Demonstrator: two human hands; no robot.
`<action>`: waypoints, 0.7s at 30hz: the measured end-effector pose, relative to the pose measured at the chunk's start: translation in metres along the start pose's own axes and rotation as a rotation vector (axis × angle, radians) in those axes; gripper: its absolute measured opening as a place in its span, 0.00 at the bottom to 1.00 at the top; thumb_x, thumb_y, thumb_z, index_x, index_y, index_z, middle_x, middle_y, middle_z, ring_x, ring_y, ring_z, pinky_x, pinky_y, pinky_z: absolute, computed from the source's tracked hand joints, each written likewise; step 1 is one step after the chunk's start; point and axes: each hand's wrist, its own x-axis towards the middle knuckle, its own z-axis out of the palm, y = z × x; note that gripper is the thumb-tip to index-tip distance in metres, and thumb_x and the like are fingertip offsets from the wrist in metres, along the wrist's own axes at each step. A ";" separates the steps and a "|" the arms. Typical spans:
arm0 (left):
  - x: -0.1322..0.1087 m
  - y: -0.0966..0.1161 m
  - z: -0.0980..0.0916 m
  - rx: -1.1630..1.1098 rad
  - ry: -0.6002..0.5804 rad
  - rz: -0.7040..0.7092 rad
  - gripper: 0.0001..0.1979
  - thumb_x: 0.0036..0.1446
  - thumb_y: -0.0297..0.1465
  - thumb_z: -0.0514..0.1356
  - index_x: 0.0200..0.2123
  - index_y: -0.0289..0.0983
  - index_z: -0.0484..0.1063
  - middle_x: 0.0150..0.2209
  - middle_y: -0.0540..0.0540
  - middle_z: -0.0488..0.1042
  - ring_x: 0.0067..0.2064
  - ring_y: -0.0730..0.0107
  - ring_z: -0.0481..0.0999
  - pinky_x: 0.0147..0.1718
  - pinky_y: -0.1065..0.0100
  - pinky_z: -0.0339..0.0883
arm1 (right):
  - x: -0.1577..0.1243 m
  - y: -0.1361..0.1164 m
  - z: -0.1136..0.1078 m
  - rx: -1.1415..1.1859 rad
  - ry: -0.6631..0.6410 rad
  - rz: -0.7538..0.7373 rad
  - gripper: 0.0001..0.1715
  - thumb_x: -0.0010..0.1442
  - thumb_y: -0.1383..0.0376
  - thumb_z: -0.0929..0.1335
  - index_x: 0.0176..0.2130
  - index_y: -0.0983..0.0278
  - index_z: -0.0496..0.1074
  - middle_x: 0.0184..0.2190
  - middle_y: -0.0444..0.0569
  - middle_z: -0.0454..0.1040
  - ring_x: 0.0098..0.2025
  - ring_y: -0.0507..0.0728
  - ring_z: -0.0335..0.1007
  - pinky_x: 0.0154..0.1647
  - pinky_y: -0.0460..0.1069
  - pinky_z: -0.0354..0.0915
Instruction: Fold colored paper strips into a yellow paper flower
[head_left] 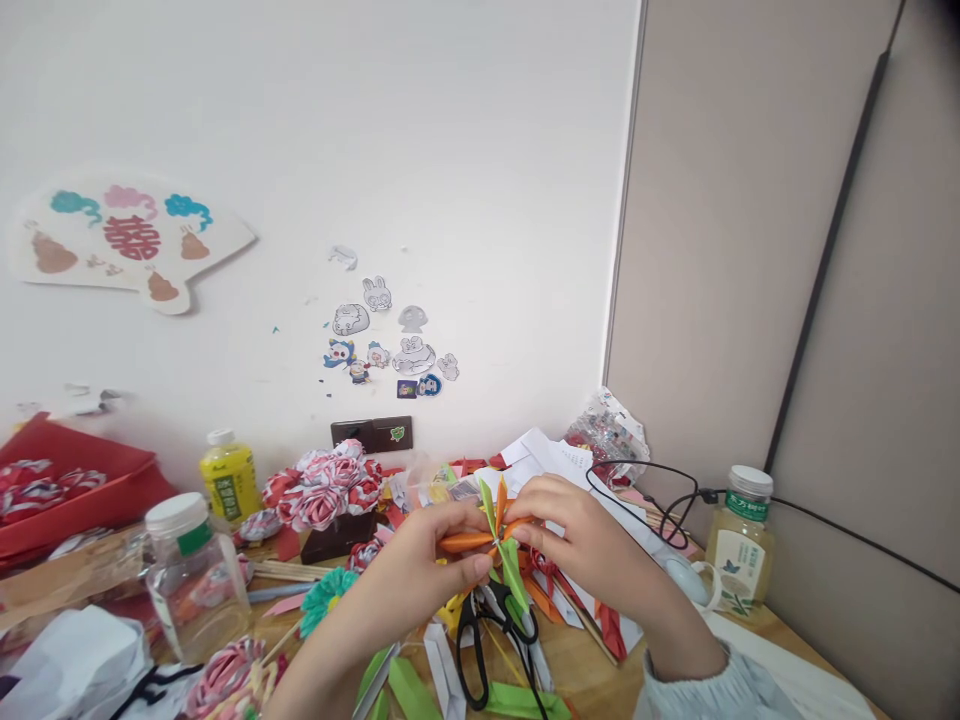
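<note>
Between my two hands is a folded paper flower with orange and green petals spreading from a tied middle. My left hand pinches an orange petal on its left side, thumb below and fingers above. On the other side, my right hand has its fingers closed on the petals near the centre. Just beneath the flower lie black-handled scissors, their blades mostly hidden. Folded green paper strips and a white folded strip rest on the table close to the scissors.
Red-and-white paper roses stand behind on the left, beside a yellow bottle. A clear empty jar is nearer. A capped bottle stands at right, with a black cable running past it. Loose paper clutters the wooden table.
</note>
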 end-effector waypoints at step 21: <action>0.011 -0.009 0.002 -0.318 0.158 -0.113 0.26 0.45 0.40 0.64 0.46 0.36 0.65 0.34 0.46 0.75 0.39 0.63 0.75 0.38 0.64 0.66 | 0.002 0.003 0.002 0.003 -0.025 0.045 0.08 0.61 0.68 0.65 0.39 0.59 0.74 0.36 0.45 0.71 0.41 0.54 0.66 0.42 0.48 0.61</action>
